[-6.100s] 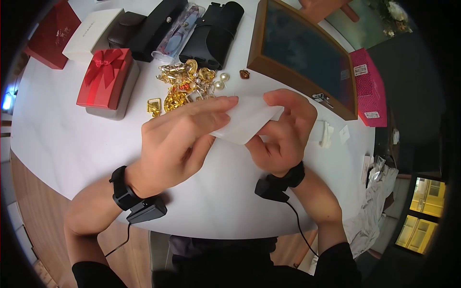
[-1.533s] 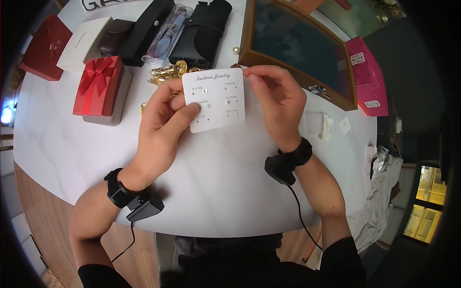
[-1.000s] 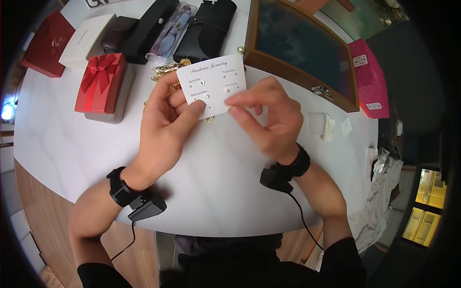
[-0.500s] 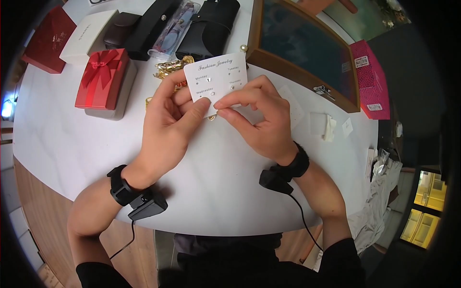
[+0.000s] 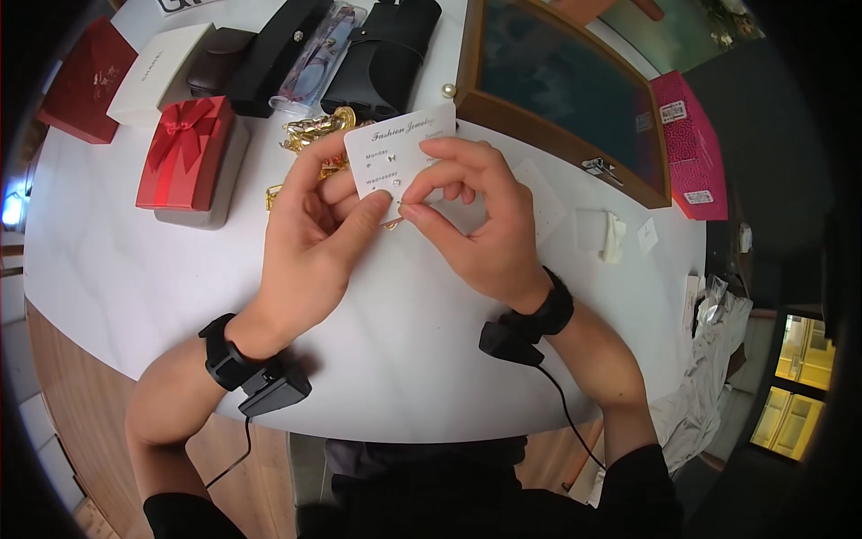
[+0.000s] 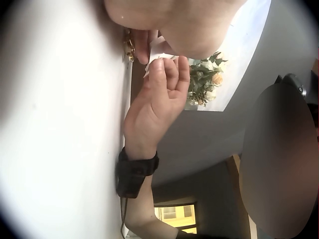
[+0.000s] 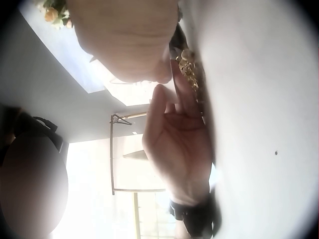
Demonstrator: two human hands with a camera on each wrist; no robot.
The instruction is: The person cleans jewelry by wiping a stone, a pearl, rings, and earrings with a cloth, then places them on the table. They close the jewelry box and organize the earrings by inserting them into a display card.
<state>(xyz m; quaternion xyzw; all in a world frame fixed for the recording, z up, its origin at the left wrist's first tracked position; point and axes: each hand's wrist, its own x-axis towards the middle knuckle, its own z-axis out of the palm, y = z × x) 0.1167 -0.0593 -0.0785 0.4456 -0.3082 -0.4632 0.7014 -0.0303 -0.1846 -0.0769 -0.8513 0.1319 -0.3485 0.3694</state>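
Note:
My left hand holds a white earring card printed "Fashion Jewelry" and weekday names, thumb in front and fingers behind. Small clear stud earrings sit on the card. My right hand has thumb and forefinger pinched together at the card's lower part, right at a tiny stud; the fingertips mostly hide it. The right hand's other fingers cover the card's right side. In the left wrist view the right hand meets the card's edge, and in the right wrist view the left hand is below it.
Gold jewellery lies heaped behind the card. A red bow-topped box, eyewear cases and a wooden glass-topped case stand around it. Clear plastic and a small white tag lie to the right.
Earlier both hands held a translucent white sheet or sleeve. Then the left hand held the card, and the right hand came from its upper right corner down to its lower part, where it stays.

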